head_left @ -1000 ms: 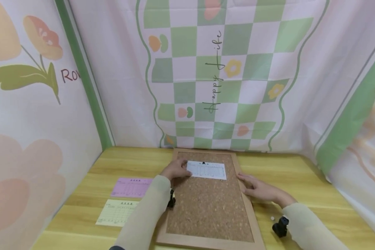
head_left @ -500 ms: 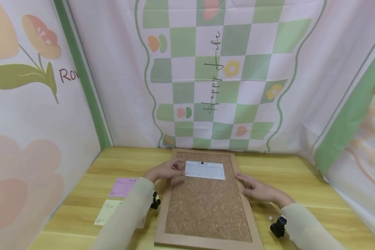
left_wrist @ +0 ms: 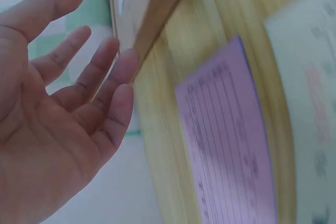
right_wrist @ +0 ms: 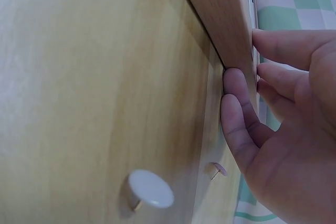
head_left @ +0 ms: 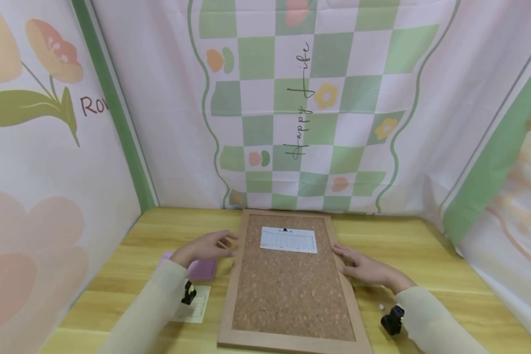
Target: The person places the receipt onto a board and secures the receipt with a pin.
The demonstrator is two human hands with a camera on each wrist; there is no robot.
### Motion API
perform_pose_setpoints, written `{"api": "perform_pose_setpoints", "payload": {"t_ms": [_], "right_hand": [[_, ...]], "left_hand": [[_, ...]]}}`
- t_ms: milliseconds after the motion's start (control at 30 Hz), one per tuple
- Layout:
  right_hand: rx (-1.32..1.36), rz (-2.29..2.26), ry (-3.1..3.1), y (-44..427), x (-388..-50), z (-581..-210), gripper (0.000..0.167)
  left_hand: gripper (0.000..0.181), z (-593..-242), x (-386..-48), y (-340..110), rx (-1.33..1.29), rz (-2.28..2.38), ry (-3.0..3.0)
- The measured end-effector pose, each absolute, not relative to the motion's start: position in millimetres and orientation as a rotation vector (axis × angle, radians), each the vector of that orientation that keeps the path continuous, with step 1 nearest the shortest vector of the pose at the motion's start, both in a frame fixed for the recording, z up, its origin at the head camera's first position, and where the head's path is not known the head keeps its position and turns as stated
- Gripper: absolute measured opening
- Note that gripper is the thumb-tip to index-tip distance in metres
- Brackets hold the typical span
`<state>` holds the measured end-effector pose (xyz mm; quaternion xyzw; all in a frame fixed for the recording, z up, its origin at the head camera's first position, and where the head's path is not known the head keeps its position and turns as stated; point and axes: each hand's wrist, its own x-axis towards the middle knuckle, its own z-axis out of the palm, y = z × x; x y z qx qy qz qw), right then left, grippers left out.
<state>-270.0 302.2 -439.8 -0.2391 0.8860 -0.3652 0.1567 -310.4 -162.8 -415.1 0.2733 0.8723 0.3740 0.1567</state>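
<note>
Your left hand (head_left: 209, 246), empty, fingers loosely bent, is nearer the purple form (head_left: 204, 270), left of the corkboard (head_left: 292, 295), whose long axis runs away from you; your right hand (head_left: 372, 268), fingers relaxed, touches its right edge.

One left hand (head_left: 205, 246), mine: relaxed, its palm (left_wrist: 47, 145) facing me in the wrist view; fingers (left_wrist: 76, 35) loosely bent, thumb (left_wrist: 58, 3) standing apart. Behind it, one left forearm (head_left: 148, 305), pale-sleeved, slanting back and outward.
One right hand (head_left: 369, 268), mine: well apart from the left hand, fingers pointing forward and toward its side; I count ring and little fingers bent, thumb extended. Behind it, one right forearm (head_left: 440, 322), likewise pale-sleeved, slanting outward.
</note>
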Motion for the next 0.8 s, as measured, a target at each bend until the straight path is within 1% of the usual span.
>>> {"api": "perform_pose_setpoints", "payload": {"t_ms": [233, 433, 633, 800], "right_hand": [[-0.677, -1.042, 2.546, 302.0, -269.5, -440.0, 0.062], [-0.668, -1.049, 2.544, 301.4, -267.8, -439.6, 0.063], [-0.658, -1.066, 2.536, 302.2, -267.7, -439.9, 0.063], [-0.658, -1.073, 2.543, 302.0, -267.7, -440.0, 0.063]], "left_hand": [[0.051, -418.2, -299.9, -200.7, 0.759, 1.065, 2.541], [0.053, -419.4, -293.1, -229.1, 0.645, 1.082, 2.619], [0.058, -421.8, -285.9, -251.6, 0.444, 1.059, 2.690], [0.061, -419.1, -278.6, -263.7, 0.402, 1.050, 2.712]]}}
